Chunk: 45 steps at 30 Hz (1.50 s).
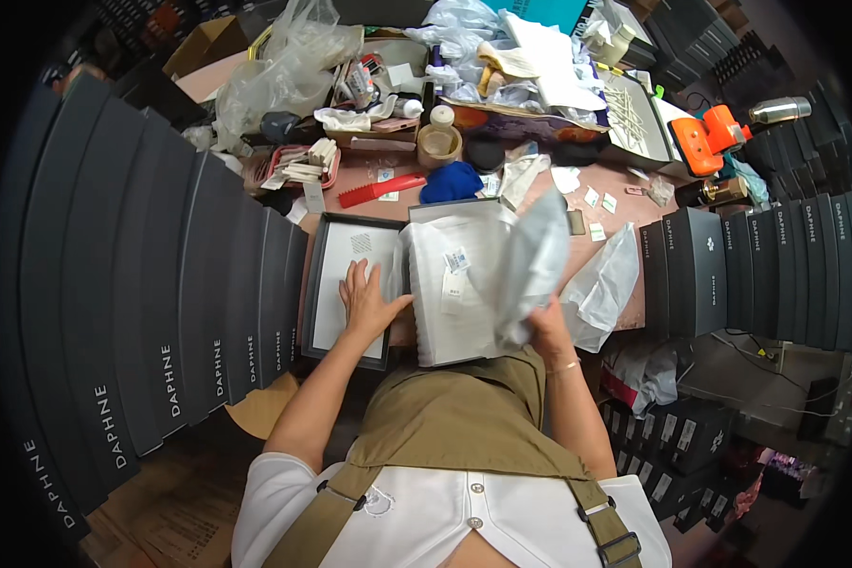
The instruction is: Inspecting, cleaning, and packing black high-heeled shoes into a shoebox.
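Observation:
In front of me lies an open dark shoebox [426, 356], lined with white tissue paper [435, 312], with small printed slips [454, 284] lying on the paper. To its left rests a shallow dark tray, seemingly the box's lid [328, 327], with a pale inside. My left hand [369, 301] reaches over this lid, fingers spread, thumb toward the shoebox. At the shoebox's right side my right hand [549, 333] is closed on the lower end of a pale translucent bag [538, 256], smeared by motion. Whether anything is inside that bag cannot be made out.
Stacked dark shoeboxes [161, 284] wall the left side; more dark boxes [786, 265] stand at right. A white plastic bag [604, 289] lies right of the shoebox. Behind are a red comb [381, 190], a blue cloth [452, 182], a jar [439, 147] and an orange tape dispenser [708, 142].

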Each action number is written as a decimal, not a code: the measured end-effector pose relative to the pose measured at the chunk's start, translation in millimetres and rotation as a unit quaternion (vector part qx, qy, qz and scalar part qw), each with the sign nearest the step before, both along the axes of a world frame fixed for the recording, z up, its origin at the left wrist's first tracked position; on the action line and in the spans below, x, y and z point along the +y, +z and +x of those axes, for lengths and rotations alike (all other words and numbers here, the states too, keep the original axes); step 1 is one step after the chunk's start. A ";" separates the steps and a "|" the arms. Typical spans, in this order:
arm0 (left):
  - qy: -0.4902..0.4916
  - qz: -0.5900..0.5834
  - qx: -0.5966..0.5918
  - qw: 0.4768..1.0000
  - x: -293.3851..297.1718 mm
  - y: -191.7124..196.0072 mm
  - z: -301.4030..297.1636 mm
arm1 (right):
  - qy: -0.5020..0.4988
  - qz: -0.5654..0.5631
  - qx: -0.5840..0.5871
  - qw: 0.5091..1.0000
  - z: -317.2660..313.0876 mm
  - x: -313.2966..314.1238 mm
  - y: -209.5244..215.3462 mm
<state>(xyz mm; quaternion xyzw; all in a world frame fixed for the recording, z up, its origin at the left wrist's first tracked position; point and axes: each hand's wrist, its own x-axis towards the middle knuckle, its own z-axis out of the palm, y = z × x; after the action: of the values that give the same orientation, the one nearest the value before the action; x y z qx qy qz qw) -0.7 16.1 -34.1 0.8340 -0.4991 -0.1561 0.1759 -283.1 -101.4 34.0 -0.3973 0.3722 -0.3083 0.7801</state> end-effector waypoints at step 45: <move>-0.057 -0.029 0.624 0.779 -111.9 72.5 -82.4 | -0.067 -0.504 0.362 0.781 -66.7 -63.0 163.0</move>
<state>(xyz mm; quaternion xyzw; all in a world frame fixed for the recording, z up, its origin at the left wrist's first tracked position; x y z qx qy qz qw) -83.1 -95.8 38.4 0.5186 -0.3309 -0.6377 0.4636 -349.9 -164.4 197.0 -0.7904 0.4441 -0.3370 0.2538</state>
